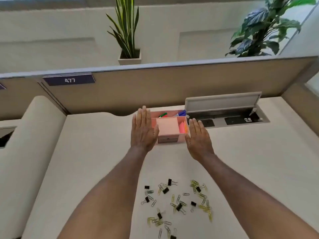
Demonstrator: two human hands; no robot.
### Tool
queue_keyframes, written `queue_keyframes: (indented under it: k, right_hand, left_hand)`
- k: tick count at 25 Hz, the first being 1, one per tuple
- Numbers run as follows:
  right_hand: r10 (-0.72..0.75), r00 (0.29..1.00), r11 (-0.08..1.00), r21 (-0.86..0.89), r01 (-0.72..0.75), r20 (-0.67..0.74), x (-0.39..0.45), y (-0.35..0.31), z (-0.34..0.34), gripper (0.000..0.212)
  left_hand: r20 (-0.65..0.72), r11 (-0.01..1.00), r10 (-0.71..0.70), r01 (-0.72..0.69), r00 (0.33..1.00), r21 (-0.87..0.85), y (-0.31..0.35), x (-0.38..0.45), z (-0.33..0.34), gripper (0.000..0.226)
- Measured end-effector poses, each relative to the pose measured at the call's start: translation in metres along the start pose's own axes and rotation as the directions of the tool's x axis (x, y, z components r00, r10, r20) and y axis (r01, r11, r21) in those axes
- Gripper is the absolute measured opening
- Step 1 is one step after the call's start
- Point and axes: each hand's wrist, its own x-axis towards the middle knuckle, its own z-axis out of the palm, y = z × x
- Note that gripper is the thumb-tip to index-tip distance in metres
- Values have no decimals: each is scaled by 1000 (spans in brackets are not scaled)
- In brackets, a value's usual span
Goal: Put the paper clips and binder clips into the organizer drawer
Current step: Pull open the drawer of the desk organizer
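A pink desk organizer point(168, 128) stands at the far middle of the white desk, its small drawer point(168, 140) in the front face pushed in. My left hand point(143, 130) is flat beside its left wall and my right hand point(198, 137) beside its right wall, fingers straight and together; neither holds anything. Whether the palms touch the walls I cannot tell. Near me on the desk lie several loose paper clips point(204, 207), silver and yellow, mixed with several black binder clips point(179, 207).
Markers point(163, 115) stick out of the organizer's rear compartment and pink sticky notes point(183, 128) fill its right one. An open cable hatch point(222, 109) lies right behind it. A beige partition point(172, 87) closes the desk's far edge, with plants beyond it.
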Motion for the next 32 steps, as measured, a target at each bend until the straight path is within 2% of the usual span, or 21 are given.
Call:
queue_keyframes:
  k: [5, 9, 13, 17, 19, 20, 21, 22, 23, 24, 25, 26, 27, 28, 32]
  right_hand:
    - [19, 999, 1000, 9, -19, 28, -7, 3, 37, 65]
    - [-28, 1000, 999, 41, 28, 1, -4, 6, 50, 66]
    - [18, 1000, 989, 144, -17, -5, -6, 4, 64, 68]
    - [62, 998, 955, 294, -51, -29, -5, -3, 64, 66]
    - [154, 988, 883, 450, -130, -16, -7, -14, 60, 66]
    - [256, 967, 799, 560, -218, 11, -8, -22, 57, 67]
    - [387, 920, 663, 677, -319, 55, -10, -32, 53, 65]
    - [524, 841, 461, 784, -416, 138, -12, -42, 49, 62]
    - [619, 737, 205, 851, -484, 271, -12, -50, 47, 56]
    - [630, 633, -81, 849, -522, 449, -10, -58, 45, 47]
    - [550, 558, -338, 777, -532, 621, -8, -63, 43, 36]
    - [427, 519, -512, 671, -536, 740, -5, -68, 42, 26]
    - [313, 509, -605, 581, -544, 802, -1, -73, 40, 19]
    - [235, 513, -651, 525, -548, 826, 3, -77, 38, 14]
    - [172, 521, -712, 471, -521, 836, 16, -91, 33, 18]
  left_hand:
    - [86, 993, -89, 95, 992, -66, -6, -12, 43, 72]
    - [138, 987, -112, 126, 984, -100, -12, -18, 63, 69]
    - [162, 955, -160, 194, 974, -223, -14, -25, 81, 65]
    - [196, 834, -235, 301, 952, -462, -10, -25, 92, 62]
    - [245, 676, -253, 352, 936, -648, -1, -23, 89, 59]
    - [263, 577, -260, 368, 929, -729, 5, -23, 85, 56]
    - [275, 491, -281, 384, 919, -782, 10, -22, 81, 54]
    - [292, 424, -308, 405, 906, -810, 14, -21, 78, 53]
    - [310, 371, -333, 426, 891, -825, 17, -20, 76, 53]
    - [332, 326, -353, 448, 875, -833, 19, -19, 75, 54]
    - [350, 289, -367, 463, 862, -838, 19, -19, 76, 55]
    - [364, 261, -374, 473, 853, -841, 19, -18, 77, 56]
    - [374, 237, -379, 480, 846, -844, 19, -18, 79, 58]
    - [380, 217, -381, 482, 843, -849, 19, -18, 79, 58]
    - [376, 171, -369, 460, 850, -871, 15, -18, 80, 57]
